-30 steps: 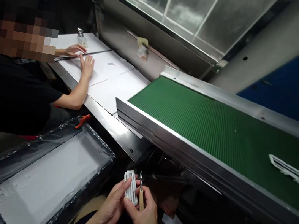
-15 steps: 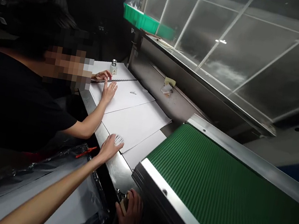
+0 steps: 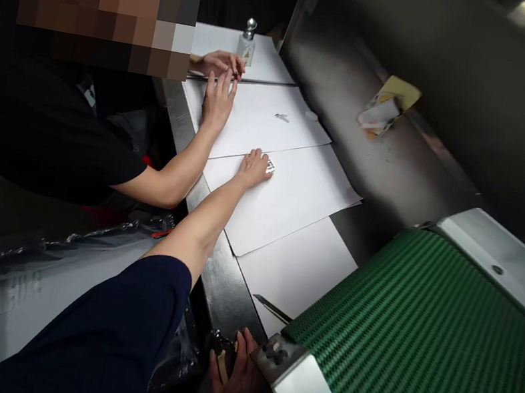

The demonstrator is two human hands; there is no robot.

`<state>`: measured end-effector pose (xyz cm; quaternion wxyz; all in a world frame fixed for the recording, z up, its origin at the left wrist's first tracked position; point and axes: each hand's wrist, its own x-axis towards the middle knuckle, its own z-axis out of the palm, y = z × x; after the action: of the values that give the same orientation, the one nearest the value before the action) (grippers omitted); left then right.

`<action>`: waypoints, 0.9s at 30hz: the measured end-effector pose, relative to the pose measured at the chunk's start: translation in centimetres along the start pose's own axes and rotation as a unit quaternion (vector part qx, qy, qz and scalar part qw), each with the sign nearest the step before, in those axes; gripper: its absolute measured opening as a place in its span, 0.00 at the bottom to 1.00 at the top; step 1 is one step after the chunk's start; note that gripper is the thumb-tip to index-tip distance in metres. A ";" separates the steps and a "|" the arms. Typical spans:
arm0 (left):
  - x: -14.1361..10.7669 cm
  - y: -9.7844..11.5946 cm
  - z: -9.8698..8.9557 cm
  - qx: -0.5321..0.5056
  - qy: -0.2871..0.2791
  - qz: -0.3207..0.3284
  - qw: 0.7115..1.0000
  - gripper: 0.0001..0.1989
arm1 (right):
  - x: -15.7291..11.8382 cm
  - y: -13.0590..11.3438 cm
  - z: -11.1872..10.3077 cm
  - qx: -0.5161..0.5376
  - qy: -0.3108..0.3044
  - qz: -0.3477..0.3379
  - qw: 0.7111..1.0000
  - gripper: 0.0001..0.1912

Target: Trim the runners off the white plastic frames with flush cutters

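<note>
My left hand (image 3: 254,168) reaches over the white paper sheets (image 3: 291,208), its fingers closed around a small white piece with dark print (image 3: 270,167), mostly covered by the hand. Down in shadow beside the conveyor, my right hand (image 3: 239,372) curls around a dark object with a beige edge (image 3: 223,364); its kind is unclear. A cutter knife (image 3: 273,308) lies on the lowest sheet, partly hidden by the conveyor end. On the sheet farther up lies a small grey metal piece (image 3: 282,117).
A co-worker's hands (image 3: 218,101) rest at the far sheets, near a small bottle with a metal top (image 3: 247,45). The green conveyor belt (image 3: 429,348) fills the right. Crumpled paper scraps (image 3: 381,112) lie on the metal surface behind. Plastic-wrapped sheets (image 3: 47,294) stand at lower left.
My left hand has moved forward over the paper with the white piece. The view has tilted down and come closer, and the cutter knife now shows. My right hand stays by the conveyor.
</note>
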<state>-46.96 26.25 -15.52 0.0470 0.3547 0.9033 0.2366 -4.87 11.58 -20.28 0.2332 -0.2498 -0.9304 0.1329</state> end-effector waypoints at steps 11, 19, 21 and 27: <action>-15.5 1.6 -4.7 -0.141 0.239 0.020 0.961 0.20 | -0.2 0.2 -0.4 -0.089 -0.022 -0.050 0.995 0.27; -45.7 -15.2 -4.4 -0.072 0.175 -0.446 0.875 0.12 | 0.1 -0.4 -0.8 -0.100 0.006 -0.015 0.995 0.28; -48.9 -21.4 -3.8 -0.032 0.121 -0.537 0.834 0.11 | 0.2 -0.5 -0.7 -0.094 0.012 -0.015 0.995 0.27; -50.1 -34.4 -1.3 0.033 0.010 -0.636 0.771 0.21 | 0.6 0.4 -0.2 -0.085 0.018 -0.031 0.996 0.30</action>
<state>-31.31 -29.40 -34.42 0.1656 -0.3019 0.9303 0.1262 -5.01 12.26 -20.04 0.2318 -0.2424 -0.9412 0.0415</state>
